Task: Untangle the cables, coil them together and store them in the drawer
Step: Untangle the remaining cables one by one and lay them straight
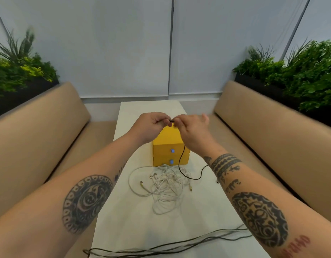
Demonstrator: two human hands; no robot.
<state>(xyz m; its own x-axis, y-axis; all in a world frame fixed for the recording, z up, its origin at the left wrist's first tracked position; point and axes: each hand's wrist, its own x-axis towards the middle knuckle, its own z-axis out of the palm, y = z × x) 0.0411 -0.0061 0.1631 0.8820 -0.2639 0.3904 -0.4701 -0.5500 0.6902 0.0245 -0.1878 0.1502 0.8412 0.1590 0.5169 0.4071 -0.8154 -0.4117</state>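
Observation:
Above the yellow drawer box, my left hand and my right hand are raised and nearly touching. Both pinch the end of a thin black cable, which hangs from the fingers down past the box front and curves across the table to the right. A tangled heap of white cables lies on the white table just in front of the box. The box has two shut drawers with small blue knobs.
Dark grey cables lie stretched across the near end of the table. Tan padded benches run along both sides, with planters of green plants behind them. A pale wall stands at the far end.

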